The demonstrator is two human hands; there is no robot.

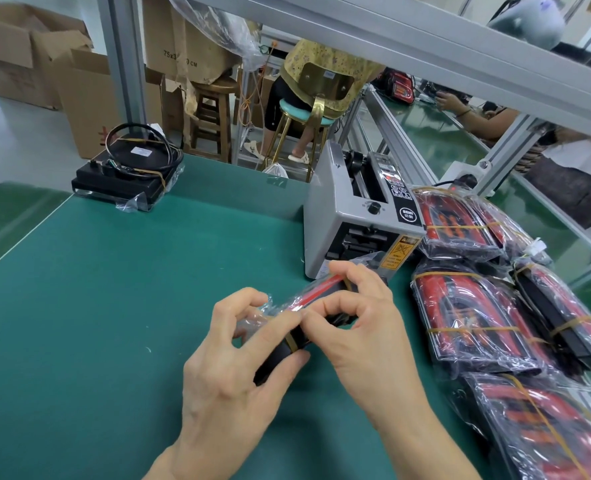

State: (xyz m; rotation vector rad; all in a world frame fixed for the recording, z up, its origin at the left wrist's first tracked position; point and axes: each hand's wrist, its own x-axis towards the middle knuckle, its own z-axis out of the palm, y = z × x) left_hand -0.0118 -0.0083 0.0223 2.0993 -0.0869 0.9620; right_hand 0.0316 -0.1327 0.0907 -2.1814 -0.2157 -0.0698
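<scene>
Pinched by curled left hand [237, 363] and right hand [368, 325]: bagged red-and-black pack [319, 291], near end hidden behind left thumb.

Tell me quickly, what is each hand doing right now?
Left hand: closed, gripping the wrapped pack.
Right hand: closed, pinching the same pack.

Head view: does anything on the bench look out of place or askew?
The bagged packs on the right lie in a loose, overlapping heap, tilted at differing angles. Nothing looks spilled or damaged; the left hand and right hand hold one banded pack normally.
</scene>
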